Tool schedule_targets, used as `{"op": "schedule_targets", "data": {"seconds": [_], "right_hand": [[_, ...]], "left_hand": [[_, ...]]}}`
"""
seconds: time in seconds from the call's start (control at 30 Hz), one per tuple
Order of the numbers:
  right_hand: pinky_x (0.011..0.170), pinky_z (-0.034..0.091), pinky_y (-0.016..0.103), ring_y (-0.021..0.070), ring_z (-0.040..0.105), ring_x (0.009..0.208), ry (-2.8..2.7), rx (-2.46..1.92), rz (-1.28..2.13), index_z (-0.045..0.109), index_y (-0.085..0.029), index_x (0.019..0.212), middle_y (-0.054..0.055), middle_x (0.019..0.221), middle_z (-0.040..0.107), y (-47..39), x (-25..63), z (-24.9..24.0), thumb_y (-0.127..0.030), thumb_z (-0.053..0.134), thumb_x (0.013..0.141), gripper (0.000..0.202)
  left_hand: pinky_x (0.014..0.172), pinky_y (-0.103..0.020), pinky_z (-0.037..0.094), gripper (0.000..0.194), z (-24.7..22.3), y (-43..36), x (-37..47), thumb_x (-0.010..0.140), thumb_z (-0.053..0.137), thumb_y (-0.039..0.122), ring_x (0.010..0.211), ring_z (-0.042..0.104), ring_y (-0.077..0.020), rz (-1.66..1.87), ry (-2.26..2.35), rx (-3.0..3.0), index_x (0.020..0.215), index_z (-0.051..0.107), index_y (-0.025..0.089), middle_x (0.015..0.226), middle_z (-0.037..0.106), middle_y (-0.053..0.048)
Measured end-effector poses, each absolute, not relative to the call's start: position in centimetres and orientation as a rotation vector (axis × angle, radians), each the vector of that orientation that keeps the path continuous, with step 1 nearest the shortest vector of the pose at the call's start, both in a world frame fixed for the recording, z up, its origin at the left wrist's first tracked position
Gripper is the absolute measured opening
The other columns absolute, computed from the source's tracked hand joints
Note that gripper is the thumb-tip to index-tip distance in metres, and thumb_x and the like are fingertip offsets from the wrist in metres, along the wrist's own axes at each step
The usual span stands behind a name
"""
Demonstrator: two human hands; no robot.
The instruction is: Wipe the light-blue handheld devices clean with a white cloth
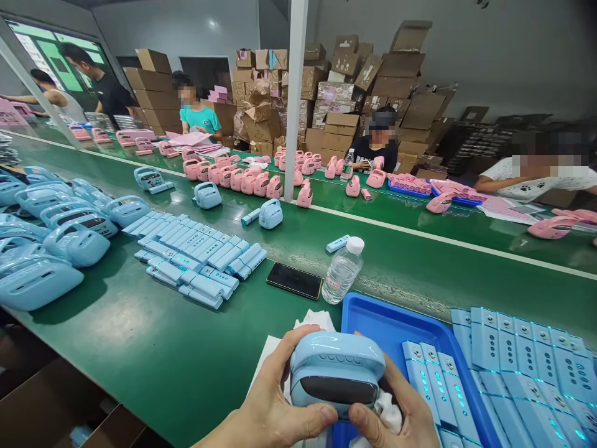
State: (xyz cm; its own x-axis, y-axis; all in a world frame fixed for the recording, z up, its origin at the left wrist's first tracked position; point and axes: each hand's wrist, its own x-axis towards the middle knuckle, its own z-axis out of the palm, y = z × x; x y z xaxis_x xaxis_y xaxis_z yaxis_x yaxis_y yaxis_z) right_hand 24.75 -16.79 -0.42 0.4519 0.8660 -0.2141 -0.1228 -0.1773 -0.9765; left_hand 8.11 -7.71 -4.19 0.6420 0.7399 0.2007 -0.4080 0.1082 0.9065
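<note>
At the near edge of the green table [153, 348], both hands hold one blue device [336, 373] between them. Left hand [275, 398]: fingers curled over the device's left end and top, thumb pressed along the lower front edge; closed grip. Right hand [396, 410]: thumb on the lower front edge, touching close to the left thumb, fingers wrapped behind the right end; closed grip, with a bit of white cloth [389, 414] tucked in the palm. Device has a dark oval window facing the camera.

Just behind and to the right, a blue tray [373, 314] holds rows of flat blue panels [527, 367]. Just beyond the tray: a clear water bottle [342, 270] with a white cap, and left of it a black phone [294, 280] lying flat. Far left: many more blue devices [51, 230] and a block of blue panels [196, 258]. Across the table, other people sit among pink devices [247, 180]; cardboard boxes [340, 93] are stacked behind.
</note>
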Motion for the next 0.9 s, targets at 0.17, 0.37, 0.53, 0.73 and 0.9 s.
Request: {"op": "schedule_targets", "data": {"seconds": [0.17,0.37,0.53,0.73,0.9], "right_hand": [[0.091,0.058,0.013,0.0177,0.07,0.11,-0.673,-1.409,1.035,0.066,-0.024,0.133,0.004,0.132,0.066,-16.3,24.9,-1.4,-0.065,0.092,0.06,0.087],[0.094,0.057,0.013,0.0204,0.068,0.118,-0.614,-1.366,1.132,0.063,-0.026,0.137,0.004,0.139,0.062,-16.8,24.9,-1.4,-0.063,0.097,0.052,0.099],[0.095,0.057,0.012,0.0174,0.066,0.12,-0.577,-1.44,1.063,0.062,-0.029,0.139,0.003,0.143,0.059,-17.5,26.4,-2.0,-0.072,0.088,0.063,0.091],[0.06,0.054,0.013,0.0182,0.065,0.099,-0.211,-1.691,1.04,0.065,-0.023,0.126,0.007,0.136,0.062,-17.7,28.6,-4.2,-0.087,0.08,0.059,0.094],[0.088,0.048,-0.004,0.0101,0.059,0.122,-0.408,-1.622,1.026,0.064,-0.024,0.127,0.0,0.135,0.062,-17.5,27.0,-4.2,-0.083,0.075,0.073,0.081]], "left_hand": [[0.089,-0.032,0.055,0.082,-3.9,-8.0,7.8,0.086,0.084,0.033,0.112,0.067,-0.0272,0.781,0.325,1.141,0.15,0.034,0.028,0.128,0.066,-0.013],[0.102,-0.035,0.049,0.077,-2.1,-7.5,7.0,0.08,0.082,0.024,0.119,0.064,-0.0276,0.744,0.304,1.259,0.146,0.041,0.028,0.139,0.06,-0.011],[0.097,-0.03,0.052,0.079,-3.2,-7.7,6.9,0.077,0.084,0.024,0.114,0.066,-0.0255,0.858,0.364,1.341,0.146,0.045,0.03,0.133,0.063,-0.008],[0.096,-0.03,0.056,0.081,-4.0,-7.6,6.6,0.076,0.085,0.027,0.121,0.064,-0.0293,0.92,0.517,1.397,0.146,0.045,0.031,0.142,0.056,-0.009],[0.1,-0.029,0.054,0.077,-2.9,-7.9,6.7,0.077,0.085,0.033,0.121,0.064,-0.0274,0.882,0.587,1.318,0.143,0.046,0.029,0.138,0.061,-0.008]]}}
